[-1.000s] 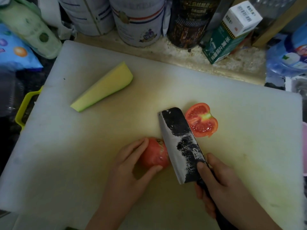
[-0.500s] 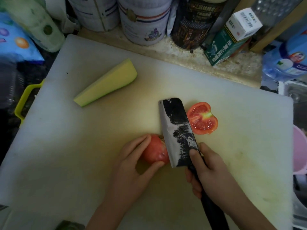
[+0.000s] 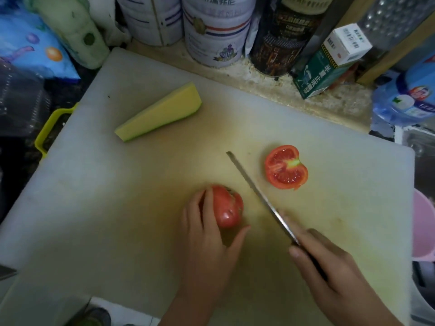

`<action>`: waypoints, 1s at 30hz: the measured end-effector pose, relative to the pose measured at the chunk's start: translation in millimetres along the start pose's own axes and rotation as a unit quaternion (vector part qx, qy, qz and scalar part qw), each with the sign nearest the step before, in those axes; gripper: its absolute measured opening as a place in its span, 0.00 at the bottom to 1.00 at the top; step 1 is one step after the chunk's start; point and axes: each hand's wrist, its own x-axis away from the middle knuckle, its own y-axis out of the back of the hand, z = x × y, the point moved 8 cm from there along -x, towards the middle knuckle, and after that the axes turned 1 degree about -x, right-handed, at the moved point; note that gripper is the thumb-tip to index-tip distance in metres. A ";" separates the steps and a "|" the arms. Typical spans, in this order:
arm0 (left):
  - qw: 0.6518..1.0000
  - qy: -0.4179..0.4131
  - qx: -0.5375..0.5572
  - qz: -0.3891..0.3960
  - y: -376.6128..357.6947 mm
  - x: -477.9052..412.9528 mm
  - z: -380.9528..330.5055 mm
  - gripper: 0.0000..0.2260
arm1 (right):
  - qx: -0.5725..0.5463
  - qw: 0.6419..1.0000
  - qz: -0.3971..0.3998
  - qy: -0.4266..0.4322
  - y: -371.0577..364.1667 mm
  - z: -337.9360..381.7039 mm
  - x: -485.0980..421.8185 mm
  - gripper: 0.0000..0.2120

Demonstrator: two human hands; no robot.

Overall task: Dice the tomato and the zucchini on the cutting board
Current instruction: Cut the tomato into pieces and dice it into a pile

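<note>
Right now the left hand cups the tomato half that sits dome-up on the cutting board, fingers curved over its far-left side and thumb stretched out near the board towards the knife. The right hand is wrapped round the handle of the knife, forefinger lying along the blade. The blade stands upright, seen from its spine. Its long axis runs diagonally from the right hand forward and to the left, just right of the held half and not touching it.

The coming cut likely turns on that gap: the blade would need to shift left over the dome, clear of the left fingertips. A second tomato half lies cut face up beyond the right hand, on the blade's other side. The zucchini wedge lies uncut well beyond the left hand.

Writing on the tins and the green carton looks Chinese, but I cannot read it reliably.
</note>
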 end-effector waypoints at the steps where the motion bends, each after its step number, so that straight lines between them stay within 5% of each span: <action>1: 1.000 0.015 -0.009 -0.024 1.0 0.9 0.8 0.35 | 0.006 1.000 0.009 0.013 -2.5 -1.4 5.7 0.23; 8: 0.995 0.044 0.058 -0.073 -2.9 15.4 11.2 0.30 | 0.118 0.985 0.051 0.112 -8.6 -11.6 25.7 0.21; 30: 0.990 0.007 0.054 -0.128 0.5 14.3 4.1 0.24 | 0.143 0.978 0.030 0.150 -15.8 -23.6 26.3 0.21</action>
